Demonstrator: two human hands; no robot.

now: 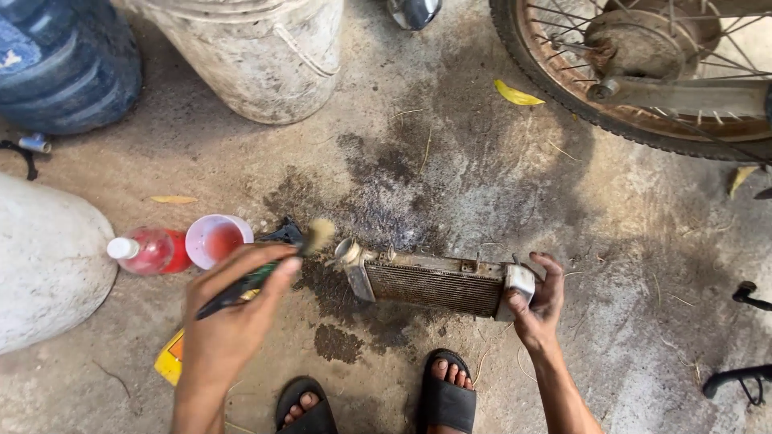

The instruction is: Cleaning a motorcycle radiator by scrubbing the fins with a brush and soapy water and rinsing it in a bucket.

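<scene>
A small dirty finned radiator [434,285] lies on the stained concrete floor in front of my sandalled feet. My right hand [537,301] grips its right end cap. My left hand [229,309] holds a dark-handled paintbrush [265,269], whose pale bristles hover just left of the radiator's left end, near its filler neck. A cut-off plastic cup holding red liquid [215,239] and a red plastic bottle lying on its side [149,250] sit just left of the brush.
A dirty white bucket [257,52] and a blue water jug [64,64] stand at the back left. A motorcycle wheel [643,72] is at the back right. A pale rounded object [44,265] lies at the left edge, and a yellow packet [170,358] beside my left wrist.
</scene>
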